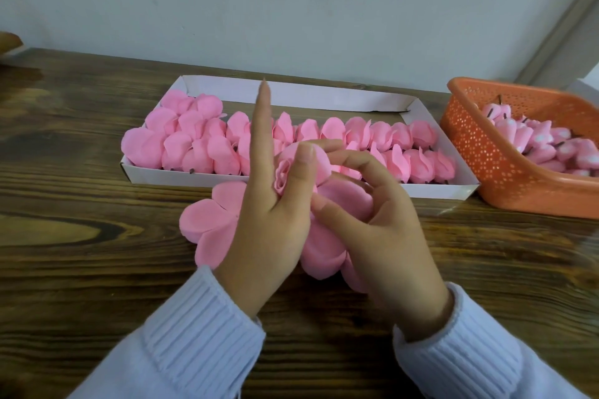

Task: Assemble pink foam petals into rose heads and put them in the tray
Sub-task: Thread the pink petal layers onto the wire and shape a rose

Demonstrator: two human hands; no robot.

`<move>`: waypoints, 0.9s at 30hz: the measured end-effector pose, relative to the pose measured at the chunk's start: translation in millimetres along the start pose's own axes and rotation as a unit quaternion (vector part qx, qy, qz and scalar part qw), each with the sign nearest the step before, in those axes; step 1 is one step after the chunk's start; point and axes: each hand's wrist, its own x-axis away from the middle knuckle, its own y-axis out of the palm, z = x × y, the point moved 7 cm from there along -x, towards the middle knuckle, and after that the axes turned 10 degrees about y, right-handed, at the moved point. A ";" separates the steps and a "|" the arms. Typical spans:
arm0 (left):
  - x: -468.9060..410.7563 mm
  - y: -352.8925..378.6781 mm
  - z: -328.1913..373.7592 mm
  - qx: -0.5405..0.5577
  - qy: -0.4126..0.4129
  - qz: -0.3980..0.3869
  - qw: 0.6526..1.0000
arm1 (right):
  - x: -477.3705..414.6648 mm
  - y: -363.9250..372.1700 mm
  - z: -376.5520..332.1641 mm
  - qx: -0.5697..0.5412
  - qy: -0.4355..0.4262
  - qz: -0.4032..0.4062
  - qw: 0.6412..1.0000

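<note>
A pink foam rose head point(319, 160) is held up over the wooden table, just in front of the white tray point(356, 100). My left hand point(270, 223) grips it with the thumb curled over its top while the index finger points straight up. My right hand point(385, 230) pinches the rose's right side with bent fingers. Flat pink petal pieces point(207, 220) lie spread on the table under both hands. The tray holds several finished pink rose heads point(194, 136) in rows.
An orange perforated plastic basket point(486, 152) stands at the right, holding several pink rose buds point(544, 139) with dark stems. A grey wall runs close behind the tray. The brown wooden table point(81, 204) stretches to the left and front.
</note>
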 end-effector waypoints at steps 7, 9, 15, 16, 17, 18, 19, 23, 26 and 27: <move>2.4 -4.6 -10.5 0.023 -0.070 0.034 0.997 | 0.4 5.4 -8.8 0.060 -0.065 -0.015 0.996; 3.0 -1.4 -9.5 0.046 -0.067 0.025 0.996 | -0.1 4.6 -7.4 0.071 -0.068 -0.011 0.995; 1.5 2.4 -5.8 0.052 -0.052 -0.002 0.997 | -3.2 2.9 -3.0 0.055 -0.058 -0.032 0.996; 1.2 2.8 -5.3 0.060 -0.055 -0.010 0.997 | -3.9 2.4 -3.6 0.042 -0.059 -0.040 0.997; 1.1 3.1 -5.1 0.072 -0.057 -0.018 0.996 | -4.7 1.4 -4.1 0.024 -0.058 -0.046 0.997; 1.1 2.8 -4.8 0.083 -0.061 -0.026 0.994 | -6.0 -0.1 -4.1 0.003 -0.055 -0.049 0.997; 0.6 1.9 -5.1 0.090 -0.069 -0.034 0.993 | -7.5 -1.8 -3.8 -0.017 -0.048 -0.054 0.997; -4.8 -1.0 -4.6 0.063 -0.110 -0.119 0.985 | -11.8 -2.4 -0.1 -0.099 0.009 -0.127 0.987; -0.6 14.6 3.1 0.082 -0.132 -0.267 0.951 | -12.7 -0.5 3.8 -0.099 0.052 -0.171 0.979; 2.3 18.7 5.5 0.096 -0.139 -0.297 0.940 | -13.0 -0.5 5.6 -0.087 0.062 -0.173 0.979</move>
